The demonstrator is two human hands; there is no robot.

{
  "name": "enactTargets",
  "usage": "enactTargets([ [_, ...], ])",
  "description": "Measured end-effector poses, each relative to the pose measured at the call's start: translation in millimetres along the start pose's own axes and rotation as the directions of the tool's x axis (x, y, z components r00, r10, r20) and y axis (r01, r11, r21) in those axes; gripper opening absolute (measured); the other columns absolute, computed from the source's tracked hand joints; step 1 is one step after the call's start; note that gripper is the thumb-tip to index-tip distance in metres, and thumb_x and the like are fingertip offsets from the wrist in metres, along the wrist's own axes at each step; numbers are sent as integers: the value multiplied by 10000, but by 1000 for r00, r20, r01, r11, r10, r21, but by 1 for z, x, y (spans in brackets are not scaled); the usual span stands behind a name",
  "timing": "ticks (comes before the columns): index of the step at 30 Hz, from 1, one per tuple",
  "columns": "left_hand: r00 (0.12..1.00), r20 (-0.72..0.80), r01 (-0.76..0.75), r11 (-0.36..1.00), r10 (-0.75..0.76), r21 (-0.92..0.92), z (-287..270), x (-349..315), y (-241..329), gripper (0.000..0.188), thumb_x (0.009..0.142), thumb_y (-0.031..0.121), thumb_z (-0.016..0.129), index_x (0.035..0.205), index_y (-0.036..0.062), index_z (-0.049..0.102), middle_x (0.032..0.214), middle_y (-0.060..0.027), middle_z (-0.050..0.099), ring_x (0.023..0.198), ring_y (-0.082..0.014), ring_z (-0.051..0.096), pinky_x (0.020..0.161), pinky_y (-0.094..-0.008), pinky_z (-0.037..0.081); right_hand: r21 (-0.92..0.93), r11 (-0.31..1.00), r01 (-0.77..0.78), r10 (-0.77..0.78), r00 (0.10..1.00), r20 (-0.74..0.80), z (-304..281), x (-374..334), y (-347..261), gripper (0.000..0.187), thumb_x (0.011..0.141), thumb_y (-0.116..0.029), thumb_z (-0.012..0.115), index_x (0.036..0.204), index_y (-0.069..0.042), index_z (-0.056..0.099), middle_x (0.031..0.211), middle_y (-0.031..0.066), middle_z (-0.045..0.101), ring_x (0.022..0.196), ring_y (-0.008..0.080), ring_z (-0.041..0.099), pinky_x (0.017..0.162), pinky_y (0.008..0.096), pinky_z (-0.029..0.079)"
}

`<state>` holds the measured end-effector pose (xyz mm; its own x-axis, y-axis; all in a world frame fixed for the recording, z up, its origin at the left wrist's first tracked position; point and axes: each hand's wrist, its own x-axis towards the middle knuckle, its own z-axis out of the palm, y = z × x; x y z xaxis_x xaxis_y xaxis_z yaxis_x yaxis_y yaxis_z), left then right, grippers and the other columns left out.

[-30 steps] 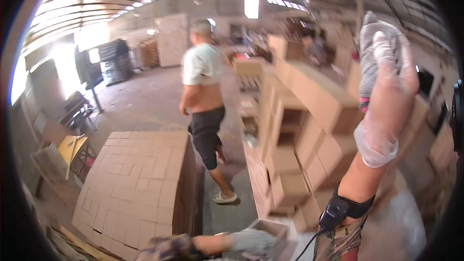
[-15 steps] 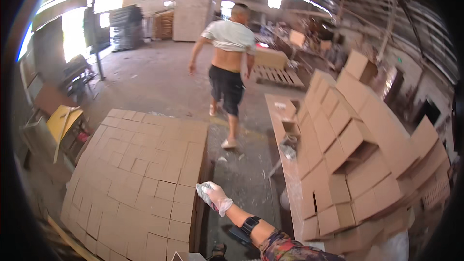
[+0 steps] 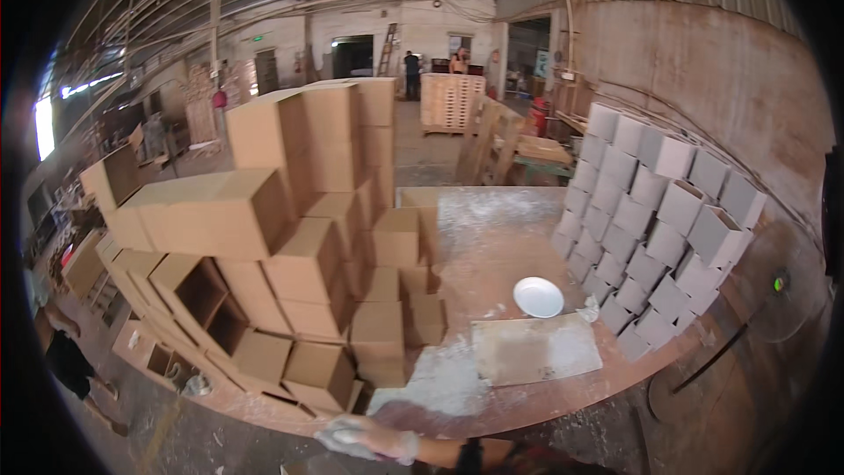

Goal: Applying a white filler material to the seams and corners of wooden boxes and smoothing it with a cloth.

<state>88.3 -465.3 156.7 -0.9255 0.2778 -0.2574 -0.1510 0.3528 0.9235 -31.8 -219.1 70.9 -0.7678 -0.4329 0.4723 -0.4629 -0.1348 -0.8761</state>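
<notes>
My right hand (image 3: 383, 442), in a thin translucent glove, reaches leftward from the lower edge, past the table's front edge. Its fingers close round a crumpled grey-white cloth (image 3: 341, 434), somewhat blurred. Just beyond it, open brown cardboard boxes (image 3: 318, 376) are stacked high on the left of the worktable (image 3: 479, 268). A white round dish (image 3: 538, 297) rests on the table behind a flat, pale-smeared board (image 3: 519, 354). Rows of small grey boxes (image 3: 646, 224) rise in a stack on the table's right side. My left hand does not show.
A fan (image 3: 778, 286) stands at the right, near the wall. Behind the table are a wooden rack (image 3: 491, 136) and a loaded pallet (image 3: 450, 101). Two people (image 3: 411, 75) stand far back. Another person (image 3: 66, 356) is at the far left, beyond the boxes.
My view has swung right, from the flat block of brown cartons and the walking person to the worktable. My right hand still holds the cloth, now lower in view.
</notes>
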Motion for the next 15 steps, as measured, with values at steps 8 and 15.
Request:
enactTargets([
  [8, 933, 307, -179, 982, 189, -62, 187, 82, 87, 578, 802, 297, 710, 1269, 36, 488, 1139, -137, 598, 1029, -245, 584, 875, -403, 474, -690, 658, -300, -97, 876, -473, -162, -234, -153, 192, 906, -169, 492, 1040, -36, 528, 921, 70, 540, 862, 134, 543, 739, 263, 456],
  [15, 857, 175, -479, 875, 484, -74, 328, 110, 154, 519, 761, 287, 775, 1165, 45, 558, 1046, -118, 618, 949, -247, 590, 835, -357, 478, 497, 863, -89, 505, 174, -845, -219, -322, -224, 125, 925, -195, 481, 969, -86, 524, 677, -11, 509, 487, 90, 469, 461, 226, 410],
])
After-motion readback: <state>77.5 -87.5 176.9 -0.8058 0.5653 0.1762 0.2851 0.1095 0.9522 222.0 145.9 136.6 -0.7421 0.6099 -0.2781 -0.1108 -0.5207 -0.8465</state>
